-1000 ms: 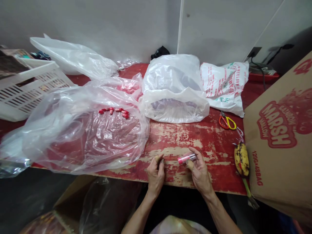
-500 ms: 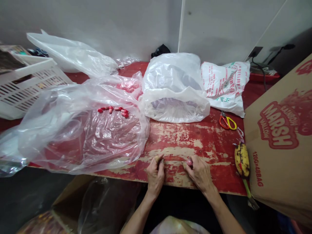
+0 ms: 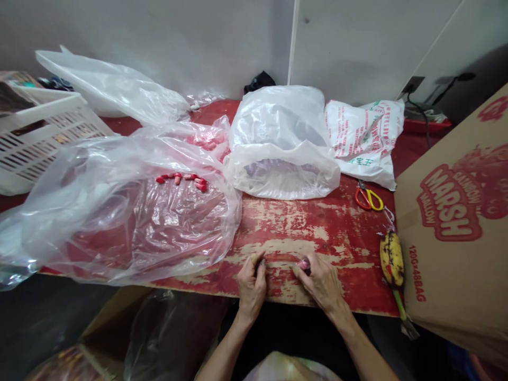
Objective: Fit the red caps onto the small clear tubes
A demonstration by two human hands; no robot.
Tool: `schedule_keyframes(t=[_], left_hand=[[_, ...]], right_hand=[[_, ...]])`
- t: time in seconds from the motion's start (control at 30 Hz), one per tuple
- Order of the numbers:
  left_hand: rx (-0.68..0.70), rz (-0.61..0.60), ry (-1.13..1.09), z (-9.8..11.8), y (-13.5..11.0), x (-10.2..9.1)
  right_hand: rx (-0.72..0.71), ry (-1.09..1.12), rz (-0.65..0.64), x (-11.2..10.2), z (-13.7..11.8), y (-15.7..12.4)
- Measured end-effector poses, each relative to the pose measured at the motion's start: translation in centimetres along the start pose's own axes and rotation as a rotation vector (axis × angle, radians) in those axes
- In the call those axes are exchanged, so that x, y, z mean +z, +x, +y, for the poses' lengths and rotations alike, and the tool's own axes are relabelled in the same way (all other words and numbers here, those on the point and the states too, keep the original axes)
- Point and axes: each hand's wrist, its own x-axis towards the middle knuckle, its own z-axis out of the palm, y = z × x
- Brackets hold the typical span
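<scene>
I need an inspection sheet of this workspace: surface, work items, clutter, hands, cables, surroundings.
Surface: flat red wooden table, paint worn off in patches.
Work items: small pinkish item, mostly hidden by the right hand.
Clutter: large clear plastic bag with small red pieces on or in it, cannot tell; metal scissors with red and yellow handles; dark-spotted yellow banana.
Hands: right curled around the item; left hand curled, contents not visible.
Cables: thin black cable, back right by the wall.
Surroundings: plain grey wall; brown printed cardboard box at right.
</scene>
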Motion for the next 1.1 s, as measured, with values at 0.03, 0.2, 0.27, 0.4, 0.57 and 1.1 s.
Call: schedule_keyframes(t=[0.03,0.2,0.27,0.4,0.57,1.1], left_hand=[[-0.003,-0.001,0.001,0.0,0.0,0.0],[0.018,0.009,0.007,0.0,0.1,0.0],[0.026,0.011,0.004,0.0,0.1,0.0],[0.026,0.003,0.012,0.0,0.1,0.0],[0.02,0.005,0.002,-0.1,0.0,0.0],[-0.022,-0.024,0.001,-0.2,0.2,-0.1]], right_hand=[[-0.002,0.011,0.013,0.0,0.0,0.0],[-0.012,0.005,0.032,0.3,-0.1,-0.1],[0.005,0.024,0.038,0.6,0.0,-0.2],[0.082,0.103,-0.017,0.8,-0.1,-0.3],[0.497,0.886,-0.162,-0.4,-0.5,0.2],[0.683,1.588,-0.029,-1.8,-1.2,0.7]])
